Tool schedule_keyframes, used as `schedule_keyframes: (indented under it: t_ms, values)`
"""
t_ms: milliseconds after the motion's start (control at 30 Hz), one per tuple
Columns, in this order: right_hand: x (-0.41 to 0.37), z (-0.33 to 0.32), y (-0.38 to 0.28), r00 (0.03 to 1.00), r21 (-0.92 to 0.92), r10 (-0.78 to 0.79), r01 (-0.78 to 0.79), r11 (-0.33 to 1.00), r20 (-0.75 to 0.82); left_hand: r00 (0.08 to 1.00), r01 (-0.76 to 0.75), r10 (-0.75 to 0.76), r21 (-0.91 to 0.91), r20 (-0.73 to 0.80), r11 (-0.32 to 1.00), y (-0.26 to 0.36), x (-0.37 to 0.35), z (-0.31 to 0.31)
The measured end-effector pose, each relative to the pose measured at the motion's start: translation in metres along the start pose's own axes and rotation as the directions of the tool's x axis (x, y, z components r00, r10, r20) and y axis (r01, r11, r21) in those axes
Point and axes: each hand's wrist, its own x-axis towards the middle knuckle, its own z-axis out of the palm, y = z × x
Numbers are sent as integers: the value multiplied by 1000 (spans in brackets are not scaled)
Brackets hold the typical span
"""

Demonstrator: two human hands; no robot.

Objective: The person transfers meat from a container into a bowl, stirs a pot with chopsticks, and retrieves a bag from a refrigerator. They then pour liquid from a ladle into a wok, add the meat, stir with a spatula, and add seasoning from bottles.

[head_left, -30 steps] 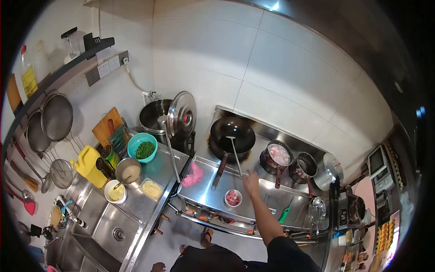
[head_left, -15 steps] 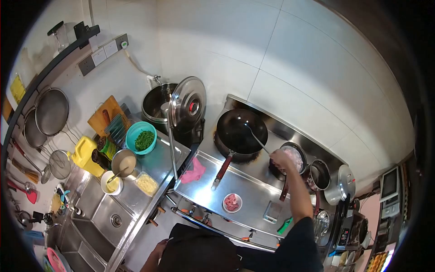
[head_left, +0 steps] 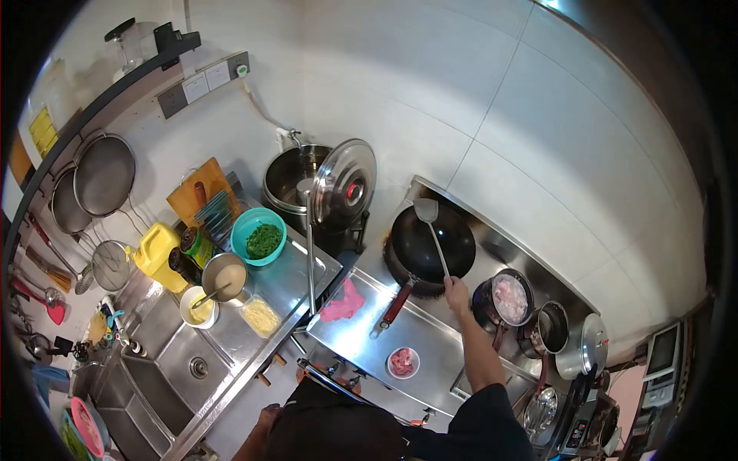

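My right hand (head_left: 457,295) is closed around the handle of a metal wok spatula (head_left: 439,247). Its flat blade reaches the far side of the black wok (head_left: 446,265), overlapping the rim in this view. The wok stands on the stove with its red-brown handle (head_left: 397,305) pointing toward me. Beside my right forearm, a dark pot (head_left: 486,306) has pale pink-white pieces of food (head_left: 510,298) in it. My left hand (head_left: 267,419) hangs low at my side against the dark clothing, its fingers mostly hidden.
On the steel counter are a pink cloth (head_left: 343,300) and a white bowl of raw meat (head_left: 403,363). Left stand a turquoise bowl of chopped greens (head_left: 263,240), a yellow jug (head_left: 157,257) and a sink (head_left: 157,369). A lidded pot (head_left: 576,346) is at right.
My right hand has moved left, from over the dark pot to the wok's near right side. The spatula has swung more upright, its blade now at the wok's far rim. The view has shifted.
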Motion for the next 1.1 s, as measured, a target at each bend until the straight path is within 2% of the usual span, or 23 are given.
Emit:
schedule_keyframes:
  t_ms: [67,100,167,233,267,300,367,400,467,500,533,567,633,700,733,833,900,933,967,1033,1067,1100]
  values:
    - [1,14,6,950,-141,-233,207,968,-206,962,-266,274,272,9,925,-10,17,-9]
    - [-4,12,-7,961,-154,-184,154,976,-207,980,-165,182,190,-81,968,0,22,-7]
    - [-37,1,-64,976,-180,-91,56,982,-196,971,41,-44,-17,-234,999,58,24,-12]
    - [-62,7,-90,975,-218,-152,114,969,-163,969,-41,54,60,-239,997,70,43,-16]
    - [-79,10,-110,974,-199,-170,139,970,-150,962,-128,144,81,-234,988,84,48,-16]
    - [-99,13,-133,974,-177,-191,167,970,-124,946,-202,221,102,-238,974,97,49,-15]
    - [-145,26,-181,951,-101,-305,300,949,-40,954,-241,233,-17,-191,970,149,37,-13]
    - [-163,43,-187,933,-37,-356,358,933,49,968,-221,217,-23,-123,975,163,41,-14]
    - [-206,79,-187,886,31,-417,420,907,203,973,-217,198,-176,-118,960,151,60,0]
    - [-230,99,-192,862,29,-428,437,899,272,969,-227,202,-197,-141,954,167,56,0]
    - [-251,114,-210,815,84,-379,383,920,439,966,-240,210,-215,-152,947,195,45,-6]
    - [-265,138,-215,654,121,-623,642,757,428,963,-252,220,-233,-154,939,209,40,-8]
    - [-291,166,-242,547,264,-678,648,715,491,964,-236,190,-272,-185,933,206,54,-6]
    - [-302,184,-272,448,184,-676,738,649,585,943,-282,186,-362,-277,888,215,63,-14]
    - [-303,189,-279,399,147,-667,782,606,629,845,-436,283,-277,-455,856,196,85,-9]
    - [-294,190,-281,456,207,-652,700,683,605,705,-641,128,-550,-698,535,195,126,-30]
    - [-284,179,-288,521,301,-545,482,823,657,704,-593,-34,-614,-709,522,208,138,-70]
    - [-278,174,-289,542,338,-488,357,871,684,637,-624,-72,-568,-768,537,223,139,-91]
    - [-273,171,-286,577,323,-440,299,898,688,563,-650,-108,-519,-820,555,239,140,-111]
    - [-268,163,-272,639,294,-335,175,940,692,499,-703,-145,-497,-854,509,266,150,-145]
    - [-270,159,-268,686,286,-206,-3,958,698,524,-686,-118,-500,-844,530,266,161,-161]
    - [-269,158,-261,727,283,-221,38,958,650,548,-669,-90,-500,-832,549,261,176,-178]
